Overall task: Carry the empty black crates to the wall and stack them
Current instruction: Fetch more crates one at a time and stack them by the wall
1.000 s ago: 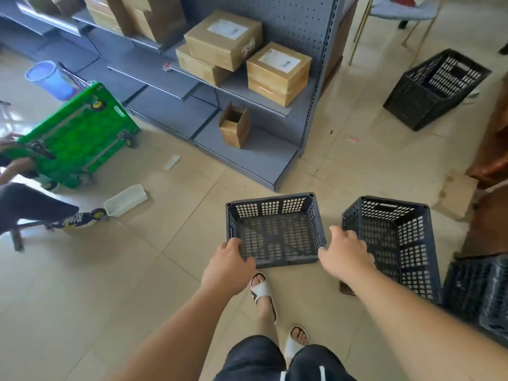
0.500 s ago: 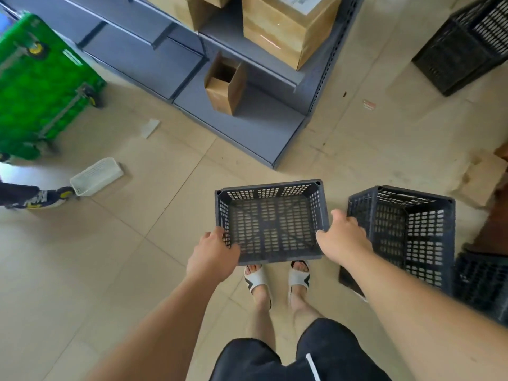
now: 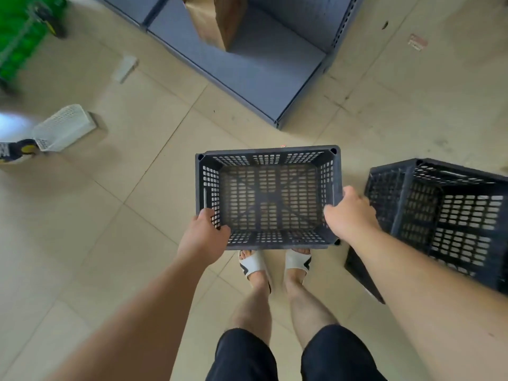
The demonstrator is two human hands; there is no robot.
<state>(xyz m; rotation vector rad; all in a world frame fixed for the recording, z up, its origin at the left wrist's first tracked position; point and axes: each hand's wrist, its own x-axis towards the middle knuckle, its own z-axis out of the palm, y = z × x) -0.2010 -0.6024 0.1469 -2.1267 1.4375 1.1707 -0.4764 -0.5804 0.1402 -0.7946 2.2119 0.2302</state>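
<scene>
An empty black slotted crate (image 3: 268,158) sits level in front of me, above my sandalled feet. My left hand (image 3: 202,237) grips its near left corner, fingers hooked over the rim. My right hand (image 3: 349,215) grips the right rim near the front corner. A second empty black crate (image 3: 450,215) stands tilted on the tiled floor just to the right, close behind my right forearm.
The grey bottom shelf (image 3: 264,70) of a shelving unit lies ahead with an open cardboard box (image 3: 217,20) on it. A white perforated basket (image 3: 63,127) and another person's shoe (image 3: 15,151) are at the left, a green cart (image 3: 19,37) at top left.
The view has tipped downward and closer. The crate in my hands has come nearer to me and now sits above my feet, both hands still on it.
</scene>
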